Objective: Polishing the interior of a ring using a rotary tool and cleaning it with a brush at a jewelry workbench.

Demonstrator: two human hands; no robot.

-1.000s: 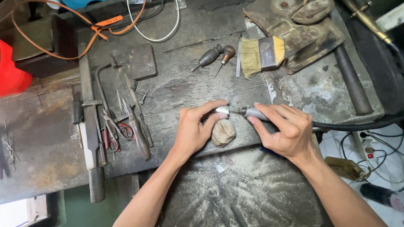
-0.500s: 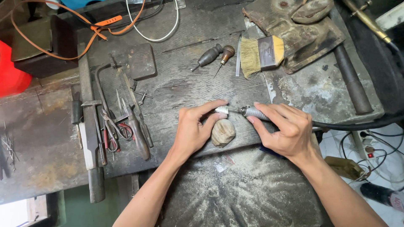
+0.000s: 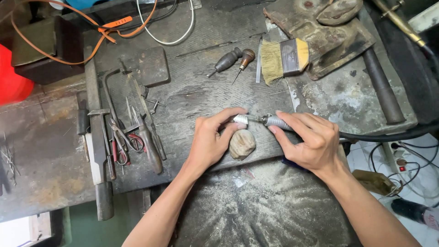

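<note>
View from above the workbench (image 3: 192,91): your left hand (image 3: 211,142) sits near centre, thumb and forefinger pinching the silver chuck end (image 3: 241,119) of a rotary handpiece, other fingers curled loosely over a pale, rounded wood piece (image 3: 242,144) that rests on the bench edge just at 5 o'clock of that hand. Your right hand (image 3: 311,144), at 3 o'clock of the wood, wraps the knurled handpiece body (image 3: 276,121) w/ fingers pressed together; its black flex shaft (image 3: 388,135) trails off toward 3 o'clock. Risks, as a judgement: fingertips on the chuck mean that if the motor kicks in they could get burned or nicked; can't tell whether a bit is seated. The wood sits loose at the edge, so a nudge could roll it toward 6 o'clock onto the dusty cloth (image 3: 260,210) over your lap. Tension in the shaft could tug the tool sideways. At 9 o'clock lie pliers w/ red handles (image 3: 122,145), files and a saw frame (image 3: 109,98); at 12 o'clock two gravers (image 3: 231,59) and a brush (image 3: 283,58), well apart from both hands.
</note>
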